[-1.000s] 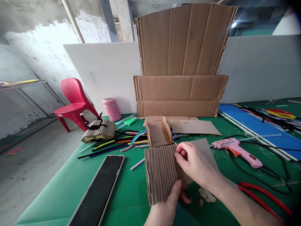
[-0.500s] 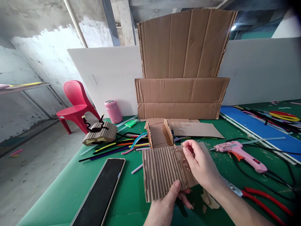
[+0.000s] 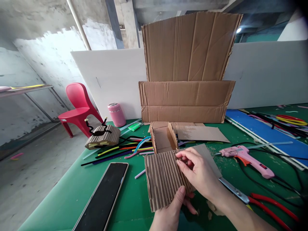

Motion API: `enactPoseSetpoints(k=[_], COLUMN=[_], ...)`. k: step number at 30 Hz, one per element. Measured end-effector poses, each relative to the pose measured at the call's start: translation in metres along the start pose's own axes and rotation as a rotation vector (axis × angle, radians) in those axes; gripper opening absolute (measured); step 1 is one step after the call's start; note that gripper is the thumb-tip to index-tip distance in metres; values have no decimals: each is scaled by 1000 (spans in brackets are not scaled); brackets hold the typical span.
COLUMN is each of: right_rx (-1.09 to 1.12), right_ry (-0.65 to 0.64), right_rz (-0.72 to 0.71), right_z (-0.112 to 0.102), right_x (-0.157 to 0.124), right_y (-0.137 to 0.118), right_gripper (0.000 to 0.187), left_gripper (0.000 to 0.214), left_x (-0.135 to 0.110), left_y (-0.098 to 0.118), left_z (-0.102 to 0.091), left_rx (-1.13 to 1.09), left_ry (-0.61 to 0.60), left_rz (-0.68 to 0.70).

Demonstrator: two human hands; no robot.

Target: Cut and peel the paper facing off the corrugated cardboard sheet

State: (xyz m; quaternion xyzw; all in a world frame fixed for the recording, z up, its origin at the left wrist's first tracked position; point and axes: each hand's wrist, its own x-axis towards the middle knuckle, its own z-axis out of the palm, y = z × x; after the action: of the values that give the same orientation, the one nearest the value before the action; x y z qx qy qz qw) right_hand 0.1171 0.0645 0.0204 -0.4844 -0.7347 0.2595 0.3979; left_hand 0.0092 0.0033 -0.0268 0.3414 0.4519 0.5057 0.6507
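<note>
A piece of corrugated cardboard [image 3: 161,179], ridged side up, is tilted above the green table. My left hand [image 3: 172,205] grips its lower edge, thumb on the ridges and fingers underneath. At the upper right edge of the piece, my right hand [image 3: 196,168] is closed in a pinch; its fingers cover most of that edge. Behind the piece lies a shallow open cardboard tray [image 3: 165,138]. A flat grey board [image 3: 209,157] is partly under my right hand. Red-handled scissors [image 3: 243,195] lie beside my right forearm, with torn paper scraps [image 3: 214,208] near it.
A phone [image 3: 103,195] lies to the left. Pipe cleaners [image 3: 130,147], a corrugated cardboard craft piece [image 3: 103,136] with black feelers and a pink container [image 3: 117,114] are behind it. At right sits a pink glue gun [image 3: 250,160]. Tall cardboard panels [image 3: 187,93] stand at the back.
My right hand has moved left and slightly down along the cardboard's right side. The cardboard has tilted and dropped a little. More of the grey board and the scissors' blades now shows.
</note>
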Motion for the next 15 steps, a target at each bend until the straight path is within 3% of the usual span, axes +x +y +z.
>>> enactPoseSetpoints(k=[9,15], right_rx=[-215,-429], right_ry=[0,-39], right_rz=[24,36], right_z=[-1,0], right_x=[4,7], right_y=[-9,-11], right_gripper=[10,17], left_gripper=[31,21], left_x=[-6,-9], left_y=[6,5], left_z=[5,4], left_rx=[238,330], left_ry=[93,133], left_rz=[75,80])
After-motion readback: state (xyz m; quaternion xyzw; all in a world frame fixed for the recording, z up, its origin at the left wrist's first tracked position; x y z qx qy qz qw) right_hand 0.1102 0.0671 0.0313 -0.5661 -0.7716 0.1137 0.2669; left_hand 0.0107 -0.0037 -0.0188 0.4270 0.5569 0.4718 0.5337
